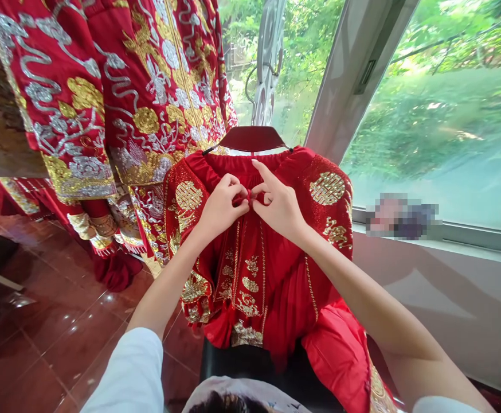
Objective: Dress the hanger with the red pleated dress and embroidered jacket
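A red jacket point(334, 229) with gold embroidery and beaded trim hangs in front of me from a dark red hanger point(253, 139). Its front opening runs down the middle, below a gathered red neckline. At the top of that opening, my left hand point(223, 201) pinches the fabric between thumb and fingertips. Right beside it, my right hand point(276, 201) pinches the neighbouring edge, its index finger raised towards the collar. The fingertips nearly meet over a small red bit of the jacket, mostly hidden by them; it may be a fastening.
Larger red garments point(160, 74) with silver and gold embroidery hang at the left. Red cloth point(340, 350) drapes over a black seat point(220, 367) below the jacket. A window point(443, 126) and its sill are on the right. Red tiles point(78, 321) cover the floor; a white chair leg point(1, 278) shows far left.
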Available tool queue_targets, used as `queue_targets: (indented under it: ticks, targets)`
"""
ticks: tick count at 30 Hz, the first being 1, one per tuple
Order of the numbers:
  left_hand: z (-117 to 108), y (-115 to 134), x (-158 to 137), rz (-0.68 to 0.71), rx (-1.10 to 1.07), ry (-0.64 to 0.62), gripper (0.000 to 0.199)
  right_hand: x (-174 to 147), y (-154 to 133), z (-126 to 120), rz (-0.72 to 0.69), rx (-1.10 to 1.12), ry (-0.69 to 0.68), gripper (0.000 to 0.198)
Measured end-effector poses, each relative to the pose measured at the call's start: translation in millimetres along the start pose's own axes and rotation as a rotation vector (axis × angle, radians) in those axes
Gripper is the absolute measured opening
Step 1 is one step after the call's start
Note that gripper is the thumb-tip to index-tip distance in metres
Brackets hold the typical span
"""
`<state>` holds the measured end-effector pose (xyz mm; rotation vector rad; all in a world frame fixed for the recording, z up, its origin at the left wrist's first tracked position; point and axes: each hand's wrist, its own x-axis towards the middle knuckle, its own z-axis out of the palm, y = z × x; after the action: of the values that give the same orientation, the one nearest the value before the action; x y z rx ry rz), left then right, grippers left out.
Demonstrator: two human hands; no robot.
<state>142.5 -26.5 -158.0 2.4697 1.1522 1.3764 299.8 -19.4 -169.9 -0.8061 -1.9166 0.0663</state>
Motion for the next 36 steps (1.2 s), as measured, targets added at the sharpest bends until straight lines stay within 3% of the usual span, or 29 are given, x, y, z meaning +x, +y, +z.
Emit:
queue_targets:
  ticks: [7, 10, 13, 15, 17, 19, 21, 23, 26, 28, 33, 36]
  targets:
    - [0.7, -7.6, -7.2, 0.003, 0.481, 0.149, 0.008, -17.0, 7.8, -1.4, 0.119, -0.354, 0.146, 0.042]
    - [-0.7, -8.6, -9.4, -0.001, 0.417, 0.184, 0.007, -20.2, 6.4, -1.0, 0.139, -0.487, 0.145, 0.032]
    - [1.7, -6.6, -9.5, 0.003, 0.219, 0.210, 0.007, -20.8, -0.5, -1.4, 0.133, -0.525, 0.151, 0.019]
    - [5.8, -5.1, -8.7, -0.015, 0.077, 0.190, 0.006, -20.0, -4.8, -1.9, 0.114, -0.421, 0.165, 0.016]
    - [10.9, -4.6, -7.3, -0.056, -0.052, 0.168, 0.004, -18.3, -7.1, -2.2, 0.112, -0.165, 0.160, 0.015]
    - [14.3, -5.9, -5.2, -0.100, -0.167, 0.185, 0.003, -15.5, -6.7, -3.4, 0.167, 0.144, 0.131, 0.014]
    - [13.3, -9.2, -2.5, -0.120, -0.267, 0.214, 0.005, -12.6, -3.5, -6.8, 0.244, 0.314, 0.107, 0.015]
    - [6.5, -14.1, 0.0, -0.148, -0.399, 0.208, 0.007, -10.5, 1.7, -12.8, 0.262, 0.266, 0.113, 0.013]
    - [-8.4, -21.3, 2.0, -0.265, -0.646, 0.062, 0.010, -9.6, 8.9, -22.6, 0.223, 0.140, 0.084, 0.009]
    - [-14.3, -23.6, 2.3, -0.318, -0.722, -0.012, 0.014, -9.1, 9.8, -26.0, 0.221, 0.179, 0.052, 0.004]
    - [-8.5, -21.1, 4.2, -0.256, -0.601, 0.081, 0.021, -2.2, 1.7, -24.6, 0.295, 0.319, 0.079, 0.017]
    - [-8.4, -21.4, 5.2, -0.248, -0.564, 0.070, 0.023, 1.5, 0.7, -29.4, 0.319, 0.312, 0.055, 0.019]
